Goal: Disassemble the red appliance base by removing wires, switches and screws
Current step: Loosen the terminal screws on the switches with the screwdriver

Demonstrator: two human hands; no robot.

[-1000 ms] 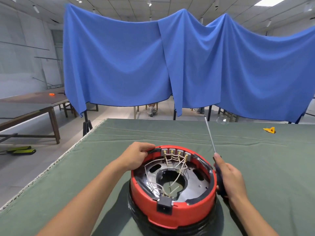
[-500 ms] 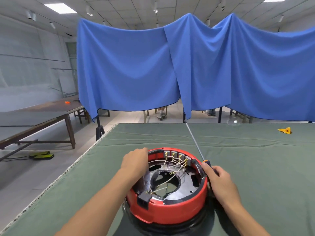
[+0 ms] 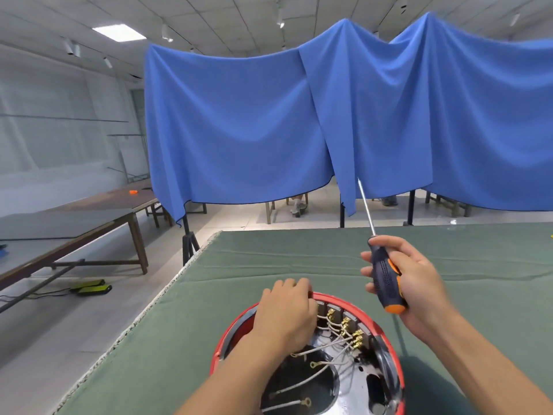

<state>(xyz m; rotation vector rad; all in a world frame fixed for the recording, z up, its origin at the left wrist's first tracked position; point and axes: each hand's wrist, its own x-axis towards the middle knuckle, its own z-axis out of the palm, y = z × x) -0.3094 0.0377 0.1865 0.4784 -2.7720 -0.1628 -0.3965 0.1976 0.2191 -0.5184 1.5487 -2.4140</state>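
Red appliance base [image 3: 236, 327] sits on the green table [image 3: 299, 265] near its left edge, open cloth beyond. Left hand [image 3: 284, 313] curls its grip over the far rim beside the wires [image 3: 329, 345]. Right hand [image 3: 419, 280] clasps a screwdriver [image 3: 386, 283] above, shaft up. No writing is legible.

Bare green table [image 3: 299, 256] lay open beyond and left of the red base [image 3: 236, 327]. Inside it, white wires [image 3: 326, 351] crossed the well, with the left hand [image 3: 285, 313] covering the far rim.
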